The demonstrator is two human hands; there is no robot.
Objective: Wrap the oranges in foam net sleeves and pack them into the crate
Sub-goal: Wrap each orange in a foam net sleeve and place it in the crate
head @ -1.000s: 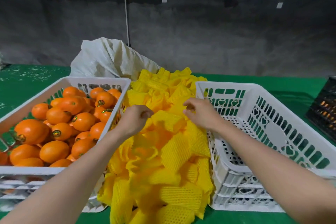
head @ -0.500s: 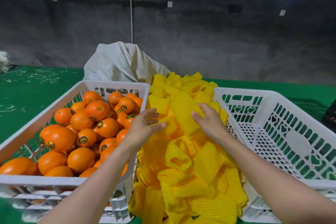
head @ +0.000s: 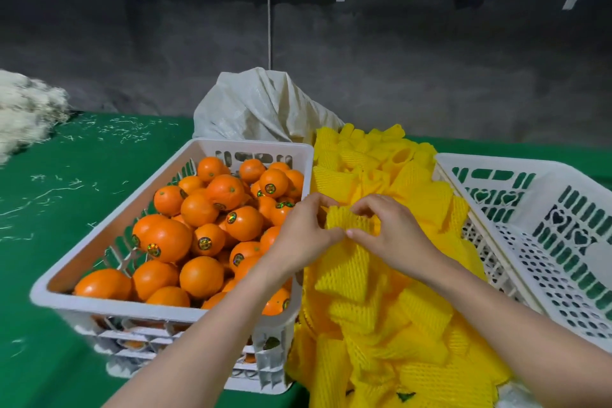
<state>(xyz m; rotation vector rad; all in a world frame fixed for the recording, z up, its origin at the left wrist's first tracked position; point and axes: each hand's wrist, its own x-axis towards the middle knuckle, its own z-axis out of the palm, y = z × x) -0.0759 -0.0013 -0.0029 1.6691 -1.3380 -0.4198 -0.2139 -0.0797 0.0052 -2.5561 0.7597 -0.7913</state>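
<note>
Green table [head: 82,242] against a dark wall. From the head: pinching one sleeve [head: 347,223] with left hand [head: 304,238] and right hand [head: 394,235] (thumb tips nearly meeting), just above the pile [head: 381,308]. Left of the pile, oranges [head: 202,212] in a full crate [head: 132,310]; right of it, a second crate [head: 563,275]; behind it, a sack [head: 258,109].

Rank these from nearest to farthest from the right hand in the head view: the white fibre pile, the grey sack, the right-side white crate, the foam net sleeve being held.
1. foam net sleeve: pinched by the right hand itself.
2. right-side white crate: just to the hand's right.
3. grey sack: at the back, centre.
4. white fibre pile: far left edge.
</note>
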